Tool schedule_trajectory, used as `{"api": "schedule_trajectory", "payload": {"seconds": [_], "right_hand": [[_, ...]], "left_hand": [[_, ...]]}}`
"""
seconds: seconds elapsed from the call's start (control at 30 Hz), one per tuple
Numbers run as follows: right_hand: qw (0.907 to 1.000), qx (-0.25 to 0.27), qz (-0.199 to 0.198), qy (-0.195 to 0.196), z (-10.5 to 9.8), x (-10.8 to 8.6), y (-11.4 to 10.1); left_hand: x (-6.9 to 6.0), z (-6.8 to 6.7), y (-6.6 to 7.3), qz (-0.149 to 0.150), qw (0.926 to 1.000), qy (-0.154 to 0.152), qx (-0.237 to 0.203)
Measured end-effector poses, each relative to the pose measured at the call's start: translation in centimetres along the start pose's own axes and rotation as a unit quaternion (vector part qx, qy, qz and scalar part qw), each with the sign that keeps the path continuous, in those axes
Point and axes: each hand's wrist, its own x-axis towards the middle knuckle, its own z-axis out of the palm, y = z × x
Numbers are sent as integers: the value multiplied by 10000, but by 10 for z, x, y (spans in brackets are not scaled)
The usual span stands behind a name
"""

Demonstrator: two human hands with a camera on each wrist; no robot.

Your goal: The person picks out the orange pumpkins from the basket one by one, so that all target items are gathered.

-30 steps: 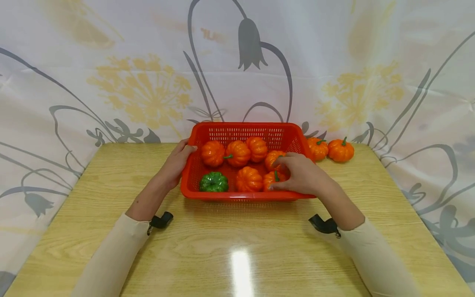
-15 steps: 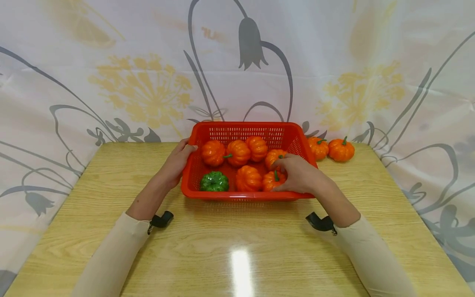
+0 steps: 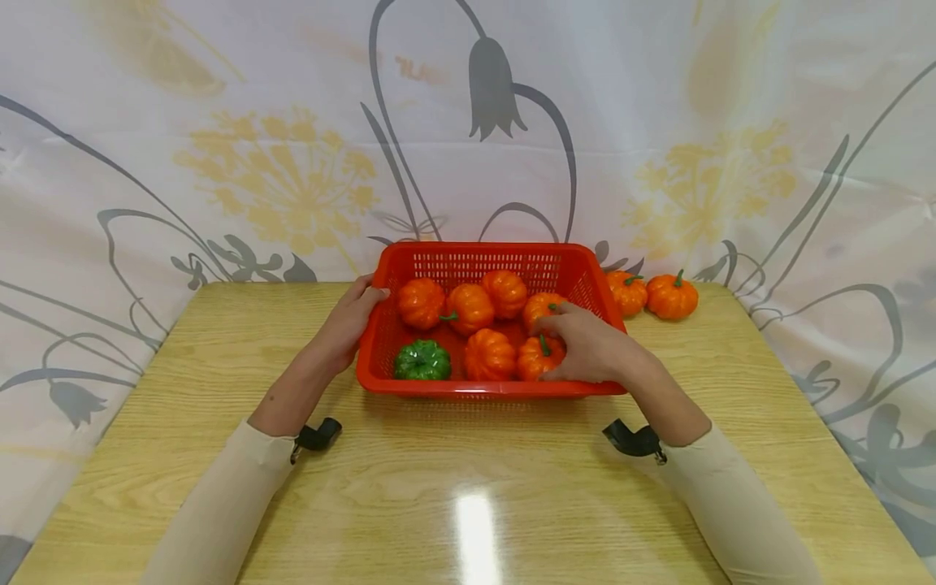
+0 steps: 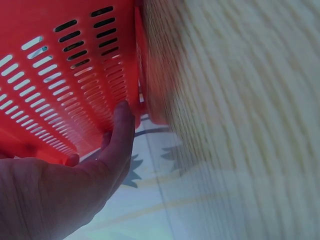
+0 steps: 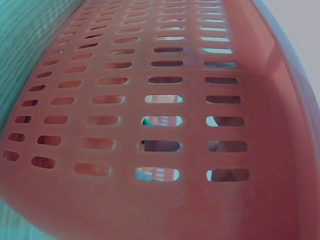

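A red slotted basket (image 3: 483,388) holds several orange pumpkins (image 3: 421,303) and one green pumpkin (image 3: 422,360). At its left end my left hand (image 3: 347,325) grips the rim, thumb over the edge; the left wrist view has this hand (image 4: 75,185) with fingers against the slotted wall (image 4: 90,75). Inside the right end, my right hand (image 3: 595,345) curls its fingers and thumb round the front right orange pumpkin (image 3: 539,357). The right wrist view is filled by the basket's outer wall (image 5: 190,200), with the hand out of sight.
Two more orange pumpkins (image 3: 672,296) lie on the wooden table (image 3: 366,504) at the back right, just outside the basket. A patterned cloth (image 3: 292,162) hangs behind the table.
My right hand has shifted slightly left and closed in round the front right pumpkin. One middle pumpkin has settled a little lower in the basket. My left hand stays on the rim.
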Motion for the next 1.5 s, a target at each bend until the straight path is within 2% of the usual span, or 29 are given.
{"api": "schedule_trajectory", "payload": {"seconds": [0.27,0.5,0.8,1.13,1.3,1.5], "right_hand": [[9999,-14,6,129,-2,-2,-2],[9997,105,11,210,-11,-10,-4],[9982,365,342,331,-27,-21,-2],[9951,579,264,763,-44,-37,11],[9906,870,121,1051,-53,-47,17],[9840,1072,236,1405,-60,-55,23]], "left_hand": [[-1,0,1,1,10000,-34,7],[-1,0,0,20,10000,-44,2],[-2,1,0,-54,9999,40,-115],[-1,3,0,-53,9999,49,-145],[-1,1,0,-41,9999,60,-119],[-2,2,1,-53,9999,93,-65]]}}
